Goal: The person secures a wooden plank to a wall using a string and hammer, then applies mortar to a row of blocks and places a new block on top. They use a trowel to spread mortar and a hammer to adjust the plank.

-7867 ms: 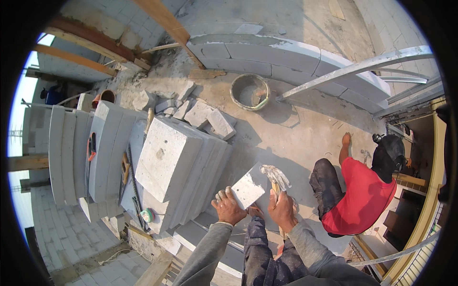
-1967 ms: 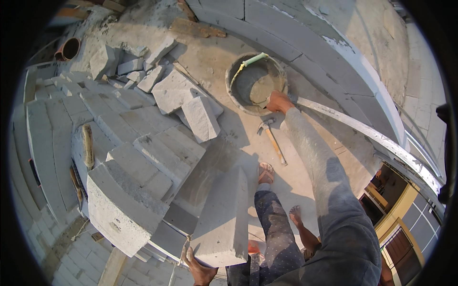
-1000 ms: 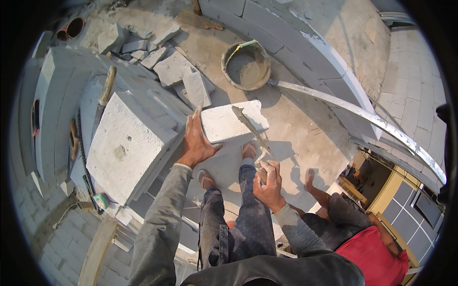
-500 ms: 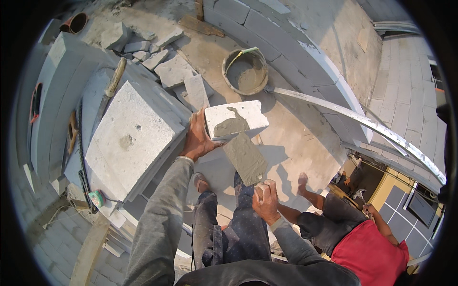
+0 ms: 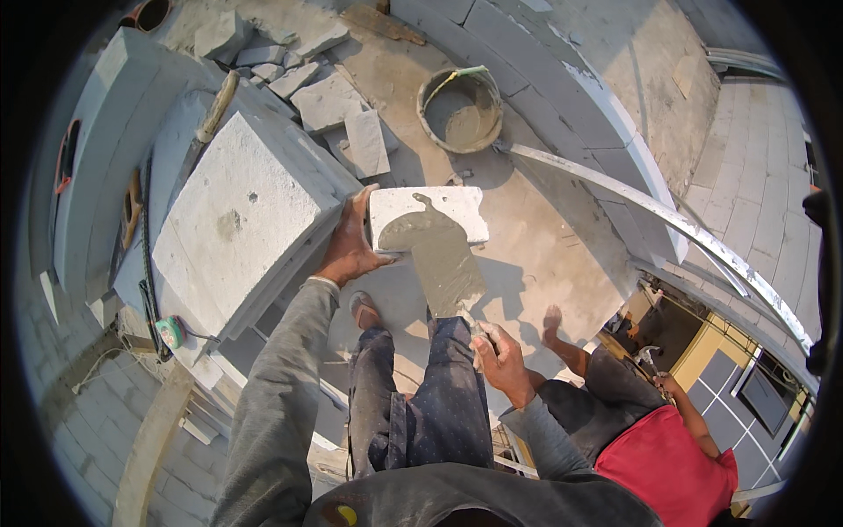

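My left hand (image 5: 352, 239) grips the left end of a white lightweight concrete block (image 5: 463, 207), its fingers round the far corner and thumb along the near side. Grey wet mortar (image 5: 399, 232) lies on the block's upper face. In my right hand (image 5: 505, 362) is the handle of a trowel (image 5: 449, 274). Its flat blade is coated in mortar, and its far end overlaps the patch on the block. Left of my left hand stands a stack of larger white blocks (image 5: 241, 224).
A bucket of mortar (image 5: 462, 112) stands ahead, beside a curved block wall (image 5: 562, 132). Broken block pieces (image 5: 327, 101) lie far left. A handsaw (image 5: 209, 119) and a tape measure (image 5: 169, 332) are at the left. A co-worker in a red shirt (image 5: 663, 457), holding a hammer, is at right.
The trowel blade has moved forward and left over the block's mortar. My right hand has shifted slightly right and its grip has changed. My left hand still holds the block's end.
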Demonstrator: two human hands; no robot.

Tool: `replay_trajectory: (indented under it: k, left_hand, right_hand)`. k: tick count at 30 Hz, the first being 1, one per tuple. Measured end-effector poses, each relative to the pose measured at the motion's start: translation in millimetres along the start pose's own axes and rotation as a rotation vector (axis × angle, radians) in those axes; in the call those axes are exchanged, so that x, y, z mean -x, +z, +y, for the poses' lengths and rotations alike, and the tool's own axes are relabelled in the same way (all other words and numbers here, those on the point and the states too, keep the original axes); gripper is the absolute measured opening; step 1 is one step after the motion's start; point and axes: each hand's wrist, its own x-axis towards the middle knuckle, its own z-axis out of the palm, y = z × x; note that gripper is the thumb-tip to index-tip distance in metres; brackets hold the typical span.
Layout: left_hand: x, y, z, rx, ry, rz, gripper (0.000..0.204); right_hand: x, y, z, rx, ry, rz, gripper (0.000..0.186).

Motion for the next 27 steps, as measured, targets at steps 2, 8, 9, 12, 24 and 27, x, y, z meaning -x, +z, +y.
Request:
replay_trajectory:
  k: [2,8,9,12,24,27]
  left_hand:
    - [4.1,-5.7,-1.4,0.058,0.024,-0.025,0.128]
    - [17.8,-12.2,-5.2,-0.005,0.06,-0.129,0.129]
    - [20.4,-12.0,-5.9,-0.003,0.066,-0.146,0.128]
    - [25.2,-16.9,-11.1,-0.01,0.103,-0.187,0.125]
    - [49.1,-24.1,-24.8,0.118,0.079,-0.286,0.125]
    - [52.3,-23.0,-19.7,0.056,0.054,-0.299,0.127]
  right_hand:
    - [17.6,-24.1,-1.8,0.157,0.073,-0.011,0.033]
    - [-24.1,-94.5,-50.4,0.669,-0.27,-0.164,0.032]
    - [-41.2,-101.2,-55.7,0.656,-0.281,-0.234,0.033]
    - [-75.8,-107.8,-55.9,0.503,-0.298,-0.35,0.033]
    - [-91.8,-91.5,-59.7,0.641,-0.657,-0.388,0.029]
    - [-105.3,-72.8,-73.1,0.643,-0.629,-0.379,0.027]
